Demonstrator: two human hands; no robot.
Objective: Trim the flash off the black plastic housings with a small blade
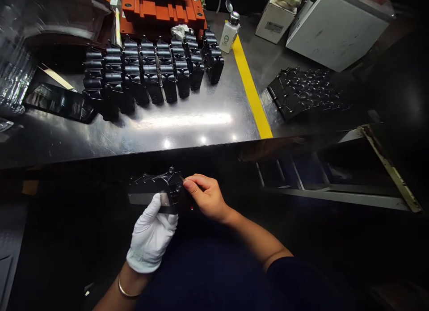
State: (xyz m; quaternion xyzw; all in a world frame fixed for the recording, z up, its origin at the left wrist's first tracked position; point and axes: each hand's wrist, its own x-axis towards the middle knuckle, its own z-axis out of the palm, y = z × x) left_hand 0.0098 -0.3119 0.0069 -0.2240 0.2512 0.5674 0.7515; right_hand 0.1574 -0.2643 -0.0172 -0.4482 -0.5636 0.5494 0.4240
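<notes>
My left hand (151, 239), in a white glove, is closed round a black moulded plastic part (149, 186) in front of the bench edge. The thumb lies on a smooth grey strip along the part's side. Bare and pinched, my right hand (209, 198) meets the part's right end, near its small round bosses. A thin dark sliver shows at its fingertips, too small to name. Several similar black ribbed parts (134, 72) stand in a row on the metal bench (201, 132).
An orange-red fixture (161, 9) stands behind the row. A white dispenser bottle (230, 34) is beside yellow tape (251, 87). On the right are more black parts (304, 90), a grey box (335, 27) and a small carton (275, 18). Clear plastic wrapping (15, 78) lies left.
</notes>
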